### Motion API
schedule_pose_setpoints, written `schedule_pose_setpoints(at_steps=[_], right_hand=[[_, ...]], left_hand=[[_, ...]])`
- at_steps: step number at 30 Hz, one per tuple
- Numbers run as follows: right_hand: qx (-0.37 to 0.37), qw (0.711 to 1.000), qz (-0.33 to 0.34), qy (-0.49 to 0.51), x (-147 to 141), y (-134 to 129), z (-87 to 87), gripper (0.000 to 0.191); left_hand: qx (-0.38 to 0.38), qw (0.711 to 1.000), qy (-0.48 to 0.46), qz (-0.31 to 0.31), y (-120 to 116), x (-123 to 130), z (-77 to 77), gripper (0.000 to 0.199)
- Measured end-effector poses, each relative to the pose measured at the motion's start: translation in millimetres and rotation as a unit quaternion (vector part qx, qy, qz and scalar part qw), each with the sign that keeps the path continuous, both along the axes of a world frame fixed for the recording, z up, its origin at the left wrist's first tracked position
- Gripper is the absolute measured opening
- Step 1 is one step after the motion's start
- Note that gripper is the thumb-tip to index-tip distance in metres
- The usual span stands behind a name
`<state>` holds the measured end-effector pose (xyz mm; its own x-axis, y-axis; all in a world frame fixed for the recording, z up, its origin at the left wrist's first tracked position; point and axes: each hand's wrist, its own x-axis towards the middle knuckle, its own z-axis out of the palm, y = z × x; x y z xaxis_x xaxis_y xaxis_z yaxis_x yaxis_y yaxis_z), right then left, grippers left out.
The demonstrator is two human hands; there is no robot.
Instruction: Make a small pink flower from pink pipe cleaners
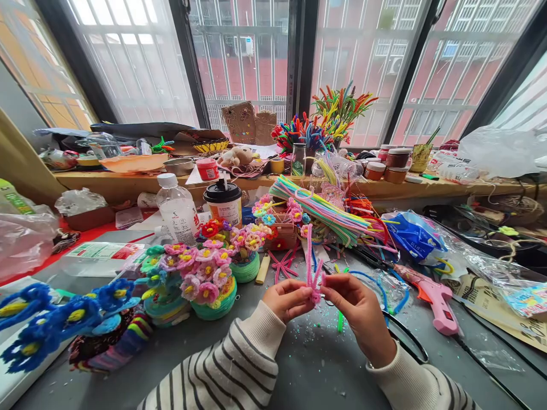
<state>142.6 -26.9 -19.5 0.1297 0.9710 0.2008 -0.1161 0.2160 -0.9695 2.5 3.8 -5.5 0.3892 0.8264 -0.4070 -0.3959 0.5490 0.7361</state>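
Over grey table (320, 373), left hand (285, 299), right hand (363, 312), both pinching pink stems (309, 259)

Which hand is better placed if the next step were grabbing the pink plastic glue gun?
Probably the right hand, though both hold the fuzzy pink stems: the pink plastic glue gun lies to its right, farther from the left hand.

a plastic bottle (177, 208) stands beside a black-lidded cup (223, 204) as a red jar (207, 169) sits on a ledge (94, 182) beneath barred windows (239, 68).
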Motion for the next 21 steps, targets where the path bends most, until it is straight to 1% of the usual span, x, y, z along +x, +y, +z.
schedule_pose_setpoints(at_steps=[3, 7, 10, 16, 21], right_hand=[[0.019, 0.998, 0.014, -0.050, 1.8, -0.5, -0.3, 0.011], [0.075, 0.989, 0.004, -0.124, 3.9, -1.4, 1.3, 0.010], [0.096, 0.981, 0.000, -0.171, 4.8, -2.4, 2.9, 0.011], [0.116, 0.968, -0.004, -0.224, 3.7, -4.7, 3.7, 0.015], [0.141, 0.955, -0.016, -0.260, 2.9, -5.6, 3.4, 0.017]], left_hand=[[0.002, 1.000, 0.003, 0.006, 1.6, -0.6, -2.9, 0.031], [0.006, 1.000, -0.001, 0.007, 2.3, -1.0, -5.0, 0.030], [0.003, 1.000, 0.003, 0.010, 1.7, -1.0, -4.3, 0.028], [-0.002, 1.000, 0.008, 0.008, 0.2, -1.2, -1.0, 0.025], [0.001, 1.000, 0.027, 0.007, 0.1, -1.8, -1.9, 0.024]])
